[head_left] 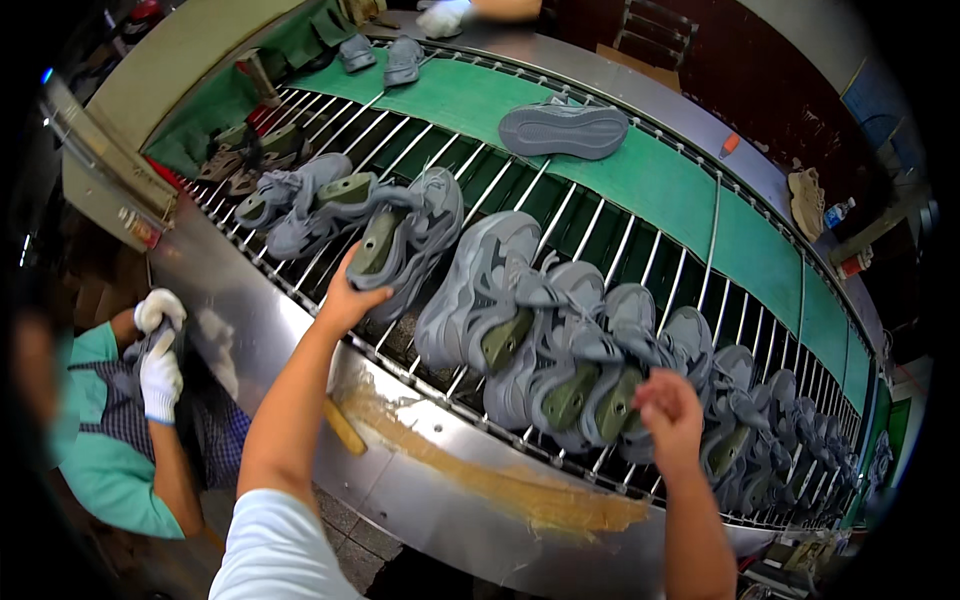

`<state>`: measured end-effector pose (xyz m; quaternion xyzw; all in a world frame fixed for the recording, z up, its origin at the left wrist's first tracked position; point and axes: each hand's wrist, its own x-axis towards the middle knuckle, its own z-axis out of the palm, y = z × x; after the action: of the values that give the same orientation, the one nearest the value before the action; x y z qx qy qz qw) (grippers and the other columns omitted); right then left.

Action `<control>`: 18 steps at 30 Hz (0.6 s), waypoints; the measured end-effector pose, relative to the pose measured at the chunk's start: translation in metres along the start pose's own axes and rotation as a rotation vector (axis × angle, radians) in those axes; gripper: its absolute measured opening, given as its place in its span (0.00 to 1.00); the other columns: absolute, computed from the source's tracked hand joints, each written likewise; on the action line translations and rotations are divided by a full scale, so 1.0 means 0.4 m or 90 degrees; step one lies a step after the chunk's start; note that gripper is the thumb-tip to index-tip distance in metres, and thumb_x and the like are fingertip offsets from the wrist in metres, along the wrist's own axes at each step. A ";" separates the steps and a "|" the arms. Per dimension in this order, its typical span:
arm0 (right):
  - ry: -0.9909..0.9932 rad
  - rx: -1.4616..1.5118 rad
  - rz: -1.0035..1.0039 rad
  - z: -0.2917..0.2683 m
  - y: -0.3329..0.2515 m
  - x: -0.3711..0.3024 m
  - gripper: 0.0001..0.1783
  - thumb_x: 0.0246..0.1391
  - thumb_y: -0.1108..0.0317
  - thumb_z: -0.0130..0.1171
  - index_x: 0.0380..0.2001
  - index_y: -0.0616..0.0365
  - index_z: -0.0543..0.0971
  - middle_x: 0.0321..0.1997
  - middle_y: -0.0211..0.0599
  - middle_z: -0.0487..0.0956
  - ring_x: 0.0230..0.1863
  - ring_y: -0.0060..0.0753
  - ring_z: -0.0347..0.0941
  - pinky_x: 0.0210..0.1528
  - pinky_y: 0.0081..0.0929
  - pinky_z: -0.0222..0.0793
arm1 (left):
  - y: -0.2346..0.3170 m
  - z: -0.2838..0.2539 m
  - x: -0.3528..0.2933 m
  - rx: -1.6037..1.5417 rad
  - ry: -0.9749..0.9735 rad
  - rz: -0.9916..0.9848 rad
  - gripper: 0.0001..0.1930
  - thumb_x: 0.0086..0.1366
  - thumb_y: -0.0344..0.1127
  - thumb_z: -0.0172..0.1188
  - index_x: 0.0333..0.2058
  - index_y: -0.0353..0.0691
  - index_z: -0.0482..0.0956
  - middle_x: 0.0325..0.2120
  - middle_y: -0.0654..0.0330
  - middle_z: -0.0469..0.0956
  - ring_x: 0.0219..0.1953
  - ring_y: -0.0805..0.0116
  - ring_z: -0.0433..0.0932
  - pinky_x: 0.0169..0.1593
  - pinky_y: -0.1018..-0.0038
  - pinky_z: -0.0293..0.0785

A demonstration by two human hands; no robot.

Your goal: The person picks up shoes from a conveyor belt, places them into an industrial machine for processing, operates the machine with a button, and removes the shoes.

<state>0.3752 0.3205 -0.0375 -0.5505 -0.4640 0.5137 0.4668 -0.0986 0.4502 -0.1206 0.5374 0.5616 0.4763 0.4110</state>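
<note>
My left hand (350,290) grips a grey sneaker (430,215) by its heel end, thumb on one side and fingers mostly hidden behind it. An olive-green shoe last (375,243) shows in the opening there. To the right, a large grey sneaker (475,290) rests on the metal rods, its green last facing me. My right hand (670,415) is over the front edge of the rack, beside a sneaker with a green last (612,405). Its fingers are loosely bent and a little apart, and I see nothing held in them.
Metal rods (620,250) form a curved conveyor rack with more lasted sneakers to the right. One sneaker (563,130) lies sole toward me on the green strip (690,200). At left, a co-worker's gloved hands (160,375) hold a dark item. A steel ledge (400,450) borders the rack.
</note>
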 end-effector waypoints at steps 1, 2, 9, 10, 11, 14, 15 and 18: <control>0.021 0.014 0.033 0.024 -0.007 0.105 0.23 0.48 0.72 0.59 0.50 0.61 0.71 0.36 0.36 0.78 0.34 0.28 0.76 0.42 0.26 0.73 | -0.011 -0.015 0.008 0.038 -0.014 -0.011 0.44 0.44 0.27 0.72 0.61 0.38 0.59 0.53 0.58 0.70 0.54 0.68 0.69 0.59 0.71 0.63; 0.027 0.069 0.042 0.050 -0.018 0.221 0.23 0.49 0.70 0.57 0.51 0.61 0.70 0.34 0.37 0.78 0.28 0.27 0.75 0.31 0.22 0.73 | 0.014 -0.029 0.006 0.095 -0.025 0.003 0.41 0.45 0.29 0.71 0.59 0.37 0.62 0.50 0.58 0.72 0.52 0.69 0.70 0.57 0.72 0.64; 0.001 0.010 0.243 0.278 -0.142 0.778 0.41 0.53 0.57 0.59 0.64 0.58 0.52 0.48 0.47 0.72 0.41 0.34 0.74 0.42 0.26 0.73 | -0.067 -0.269 -0.130 0.578 0.183 0.088 0.14 0.54 0.29 0.59 0.13 0.35 0.69 0.13 0.52 0.69 0.17 0.54 0.67 0.24 0.63 0.63; 0.031 0.048 0.256 0.297 -0.126 0.851 0.44 0.53 0.54 0.60 0.65 0.57 0.50 0.52 0.52 0.68 0.47 0.40 0.72 0.48 0.29 0.71 | -0.081 -0.274 -0.134 0.591 0.182 0.056 0.15 0.53 0.29 0.60 0.12 0.35 0.67 0.13 0.52 0.69 0.16 0.54 0.67 0.23 0.63 0.62; 0.066 0.088 0.266 0.310 -0.104 0.923 0.47 0.52 0.51 0.60 0.66 0.56 0.47 0.56 0.58 0.64 0.52 0.46 0.69 0.54 0.32 0.69 | -0.090 -0.280 -0.125 0.604 0.179 0.029 0.15 0.52 0.29 0.60 0.11 0.35 0.66 0.12 0.52 0.68 0.15 0.55 0.66 0.22 0.64 0.62; 0.162 0.155 0.315 0.338 -0.012 1.113 0.57 0.46 0.45 0.65 0.65 0.61 0.41 0.60 0.65 0.57 0.55 0.51 0.66 0.58 0.40 0.64 | -0.100 -0.288 -0.115 0.606 0.178 0.021 0.16 0.50 0.28 0.61 0.10 0.37 0.64 0.10 0.54 0.67 0.14 0.56 0.65 0.20 0.65 0.61; 0.221 0.168 0.338 0.355 0.009 1.164 0.58 0.45 0.44 0.65 0.65 0.61 0.42 0.60 0.66 0.56 0.56 0.51 0.65 0.58 0.41 0.63 | -0.097 -0.289 -0.107 0.589 0.171 0.025 0.16 0.49 0.27 0.61 0.09 0.37 0.64 0.10 0.54 0.66 0.14 0.56 0.65 0.20 0.65 0.60; 0.247 0.271 0.294 0.332 0.102 1.298 0.63 0.40 0.45 0.68 0.65 0.58 0.37 0.65 0.60 0.52 0.61 0.52 0.61 0.61 0.47 0.58 | -0.093 -0.290 -0.073 0.547 0.140 0.063 0.17 0.47 0.25 0.61 0.09 0.39 0.62 0.09 0.56 0.64 0.12 0.58 0.63 0.18 0.66 0.58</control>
<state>0.2657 0.8342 -0.1513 -0.6185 -0.1128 0.5765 0.5219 -0.2169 0.4116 -0.1344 0.6316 0.7226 0.2733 0.0649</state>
